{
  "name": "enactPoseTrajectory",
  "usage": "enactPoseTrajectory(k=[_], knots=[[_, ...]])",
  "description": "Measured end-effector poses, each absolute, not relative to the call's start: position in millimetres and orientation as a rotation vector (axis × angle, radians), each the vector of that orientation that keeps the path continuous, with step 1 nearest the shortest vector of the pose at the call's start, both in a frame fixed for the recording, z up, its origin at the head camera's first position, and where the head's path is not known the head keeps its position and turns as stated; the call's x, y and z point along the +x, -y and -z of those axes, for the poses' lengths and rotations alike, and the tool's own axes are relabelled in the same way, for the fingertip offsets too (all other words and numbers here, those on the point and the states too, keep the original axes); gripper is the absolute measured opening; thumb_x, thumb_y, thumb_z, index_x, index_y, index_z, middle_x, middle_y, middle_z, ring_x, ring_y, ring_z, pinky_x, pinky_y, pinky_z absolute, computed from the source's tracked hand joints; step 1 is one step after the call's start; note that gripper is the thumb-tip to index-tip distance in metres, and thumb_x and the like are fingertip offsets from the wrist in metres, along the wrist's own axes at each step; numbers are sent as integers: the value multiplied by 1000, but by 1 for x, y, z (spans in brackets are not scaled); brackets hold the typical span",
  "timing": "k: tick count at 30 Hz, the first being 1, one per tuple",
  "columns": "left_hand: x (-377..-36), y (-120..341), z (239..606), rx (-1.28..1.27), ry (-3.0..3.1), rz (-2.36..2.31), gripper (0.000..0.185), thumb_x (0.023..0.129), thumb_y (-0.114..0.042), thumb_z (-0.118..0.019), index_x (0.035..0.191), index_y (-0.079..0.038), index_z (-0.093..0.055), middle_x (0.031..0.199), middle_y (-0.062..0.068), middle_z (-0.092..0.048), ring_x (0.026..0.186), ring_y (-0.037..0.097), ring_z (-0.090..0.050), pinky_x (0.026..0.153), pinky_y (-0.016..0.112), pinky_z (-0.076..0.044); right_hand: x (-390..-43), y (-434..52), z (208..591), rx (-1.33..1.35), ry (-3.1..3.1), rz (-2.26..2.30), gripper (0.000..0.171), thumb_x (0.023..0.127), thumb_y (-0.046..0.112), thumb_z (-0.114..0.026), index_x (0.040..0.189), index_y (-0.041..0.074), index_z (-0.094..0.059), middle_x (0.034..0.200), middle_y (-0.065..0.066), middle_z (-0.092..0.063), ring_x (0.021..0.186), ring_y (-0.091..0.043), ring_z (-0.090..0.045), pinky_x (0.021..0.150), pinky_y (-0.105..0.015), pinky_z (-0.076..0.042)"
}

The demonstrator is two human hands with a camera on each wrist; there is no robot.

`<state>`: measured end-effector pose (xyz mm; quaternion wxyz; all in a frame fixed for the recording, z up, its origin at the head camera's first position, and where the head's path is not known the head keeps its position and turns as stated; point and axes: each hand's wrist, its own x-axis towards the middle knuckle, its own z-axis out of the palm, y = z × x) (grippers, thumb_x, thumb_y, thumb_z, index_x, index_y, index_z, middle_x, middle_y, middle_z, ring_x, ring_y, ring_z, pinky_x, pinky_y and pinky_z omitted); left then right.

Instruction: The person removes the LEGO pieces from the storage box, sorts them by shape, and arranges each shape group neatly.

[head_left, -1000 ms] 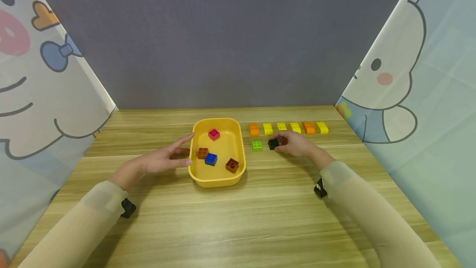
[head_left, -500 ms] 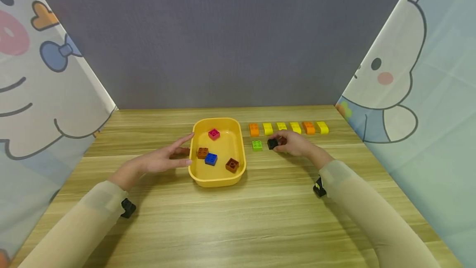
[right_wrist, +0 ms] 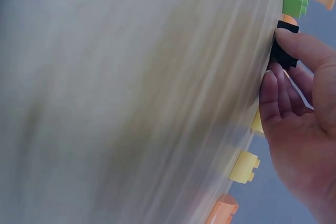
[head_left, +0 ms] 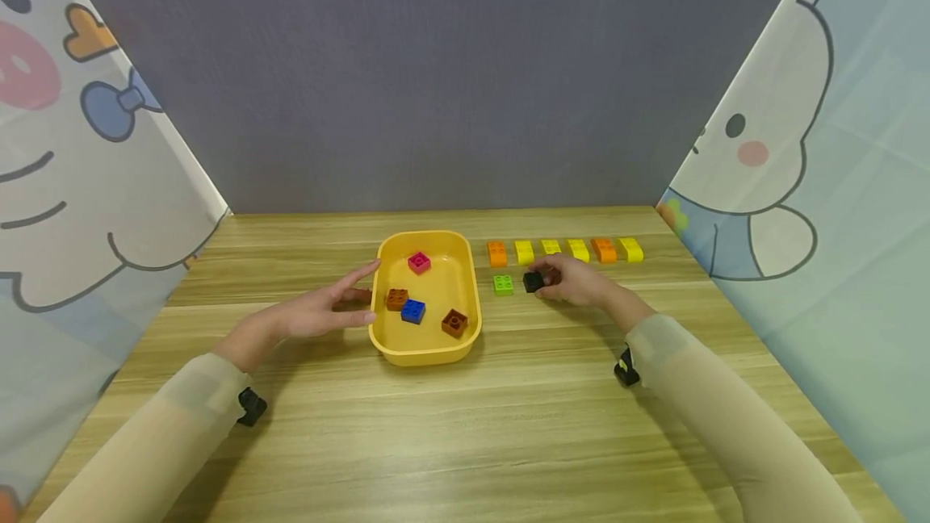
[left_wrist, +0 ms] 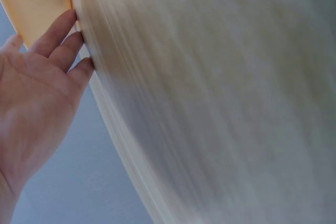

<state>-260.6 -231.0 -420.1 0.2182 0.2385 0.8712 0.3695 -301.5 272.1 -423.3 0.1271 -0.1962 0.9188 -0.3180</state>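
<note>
My right hand (head_left: pixel 577 281) pinches a black toy brick (head_left: pixel 534 282) on the table, between thumb and fingers; the right wrist view shows the same black brick (right_wrist: pixel 284 51) in the grip. Just left of it stands a light green brick (head_left: pixel 503 285). At the left side of the yellow tray (head_left: pixel 425 357) my left hand (head_left: pixel 316 313) rests with spread, fairly straight fingers touching the wall. Inside the tray lie a pink brick (head_left: pixel 419 263), a blue brick (head_left: pixel 412 311) and two brown bricks, one (head_left: pixel 396 299) beside the blue and one (head_left: pixel 454 323) turned over at the right.
Behind the right hand runs a row of orange and yellow bricks, from an orange brick (head_left: pixel 497 253) to a yellow brick (head_left: pixel 630 249). A grey panel (head_left: pixel 436 79) rises at the table's back edge. Printed cloth panels (head_left: pixel 835 144) flank both sides of the wooden table (head_left: pixel 450 442).
Almost nothing differs. The black brick shifts very slightly in the right hand's grip beside the green brick; the left hand stays at the tray.
</note>
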Motion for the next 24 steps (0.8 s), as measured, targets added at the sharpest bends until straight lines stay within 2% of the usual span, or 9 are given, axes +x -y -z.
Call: enactPoseTrajectory(k=[6, 12, 20, 24], knots=[[-260, 231, 421, 658, -2408, -1025, 97, 107, -50, -69, 177, -41, -2, 172, 29, -40, 161, 53, -37, 125, 83, -25, -293, -282, 424, -562, -2679, 932, 64, 103, 17, -79, 157, -3, -53, 141, -23, -65, 112, -26, -64, 93, -37, -57], [-258, 230, 419, 643, -2409, -1033, 96, 107, -52, -69, 177, -42, -3, 172, 28, -42, 161, 52, -37, 126, 82, -24, -281, -294, 425, -520, -2655, 1035, 71, 102, 13, -79, 160, -5, -44, 152, -29, -57, 121, -34, -67, 98, -40, -61], [-258, 231, 419, 644, -2407, -1041, 96, 107, -51, -69, 177, -42, -4, 172, 27, -42, 161, 52, -38, 126, 82, -25, -273, -302, 421, -544, -2688, 1038, 64, 103, 12, -77, 158, -5, -48, 150, -29, -60, 120, -35, -69, 101, -45, -62], [-259, 231, 419, 648, -2411, -1026, 97, 107, -52, -69, 177, -43, -3, 172, 27, -42, 161, 52, -38, 125, 82, -26, -267, -296, 414, -590, -2713, 1062, 56, 105, 11, -74, 155, -3, -54, 146, -26, -63, 117, -33, -69, 96, -43, -62]])
